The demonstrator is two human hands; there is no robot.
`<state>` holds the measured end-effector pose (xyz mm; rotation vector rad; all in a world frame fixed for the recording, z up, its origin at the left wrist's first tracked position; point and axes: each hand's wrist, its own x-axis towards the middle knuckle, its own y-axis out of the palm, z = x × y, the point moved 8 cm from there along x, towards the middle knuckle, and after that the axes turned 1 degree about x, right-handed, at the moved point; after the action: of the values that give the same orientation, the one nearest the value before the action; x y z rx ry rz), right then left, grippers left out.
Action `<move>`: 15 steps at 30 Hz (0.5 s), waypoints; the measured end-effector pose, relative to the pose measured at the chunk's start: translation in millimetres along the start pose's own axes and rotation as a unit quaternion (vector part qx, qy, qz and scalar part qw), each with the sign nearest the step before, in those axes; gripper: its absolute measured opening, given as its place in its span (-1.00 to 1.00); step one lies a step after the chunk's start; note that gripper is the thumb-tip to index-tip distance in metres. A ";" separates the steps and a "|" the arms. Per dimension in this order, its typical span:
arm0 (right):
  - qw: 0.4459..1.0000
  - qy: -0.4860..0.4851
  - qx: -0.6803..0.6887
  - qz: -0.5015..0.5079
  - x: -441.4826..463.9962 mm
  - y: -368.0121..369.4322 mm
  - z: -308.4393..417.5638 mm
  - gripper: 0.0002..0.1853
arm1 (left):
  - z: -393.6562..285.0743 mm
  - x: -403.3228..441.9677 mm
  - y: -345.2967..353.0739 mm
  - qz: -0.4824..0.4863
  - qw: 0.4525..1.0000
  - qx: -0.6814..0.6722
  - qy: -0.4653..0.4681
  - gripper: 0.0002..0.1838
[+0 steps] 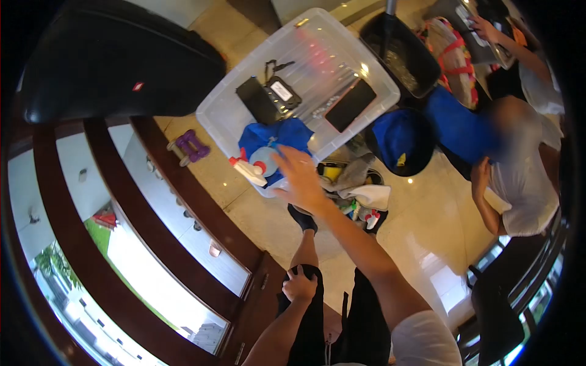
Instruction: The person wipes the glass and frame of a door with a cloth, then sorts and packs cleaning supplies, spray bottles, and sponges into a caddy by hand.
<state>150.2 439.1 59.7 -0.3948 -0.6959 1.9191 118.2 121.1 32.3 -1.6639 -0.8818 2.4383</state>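
Note:
My right hand (300, 181) reaches out over the near corner of a clear plastic bin lid (329, 36), beside a spray bottle (250, 171) with a red and white nozzle and a blue cloth (292, 131). Its fingers are spread; whether they touch the bottle cannot be made out. My left hand (300, 284) rests on my knee, fingers apart, holding nothing. Farther back on the lid lie a black phone (351, 105), a dark flat case (257, 99) and a black device with a white label (282, 91).
A black suitcase (122, 61) stands at the upper left, with purple dumbbells (193, 146) below it. Cloths and bottles (360, 192) fill a container near my feet. A black bucket (404, 143) with blue cloth is at right. Other people (522, 165) sit at the right.

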 end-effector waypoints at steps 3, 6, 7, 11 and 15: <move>0.996 -0.028 -0.084 -0.028 20.9 32.0 14.0 -0.28 | -0.5 -1.5 -3.4 -0.011 1.000 0.000 -0.001 -0.36; 0.993 -0.021 -0.095 -0.068 18.4 35.7 16.4 -0.38 | -0.3 -0.5 2.2 -0.003 1.000 -0.005 0.004 -0.36; 0.993 -0.019 -0.097 -0.067 13.1 34.7 14.0 -0.38 | 1.6 0.1 3.8 -0.005 1.000 -0.007 -0.001 -0.36; 0.982 0.063 0.098 -0.148 -35.6 -4.4 -3.6 -0.48 | 4.9 -0.1 10.3 0.021 1.000 0.006 0.009 -0.32; 0.946 0.158 0.113 -0.261 -138.1 -68.9 -38.7 -0.63 | 11.8 6.1 20.2 0.046 0.999 0.005 0.022 -0.27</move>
<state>280.4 348.1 68.2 -0.3231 -0.3188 1.3691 110.6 101.5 20.4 -1.7849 -0.8045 2.4490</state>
